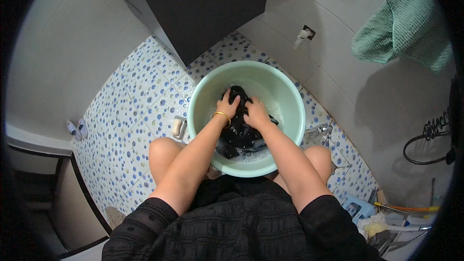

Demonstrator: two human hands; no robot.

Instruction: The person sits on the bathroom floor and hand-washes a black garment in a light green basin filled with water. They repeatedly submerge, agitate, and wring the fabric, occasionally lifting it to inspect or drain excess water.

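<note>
A pale green basin (298, 104) stands on the floor between my knees, with sudsy water inside. Wet black cloth (240, 134) lies bunched in it, dotted with small bubbles. My left hand (228, 106), with a gold bangle at the wrist, grips the cloth near its far end, thumb and fingers pressed into it. Close by on the right, my right hand (256, 114) is closed on the same cloth, its fingertips partly hidden in the folds. The two hands are a short gap apart. What kind of garment the cloth is cannot be made out.
Left of the basin, a bar of soap (177, 126) sits in a dish. A dark cabinet (208, 9) juts out ahead. A wall tap (303, 36) and hanging green towel (403, 24) are at the right. A floor squeegee-like clutter with a blue plastic piece (358, 208) lies lower right.
</note>
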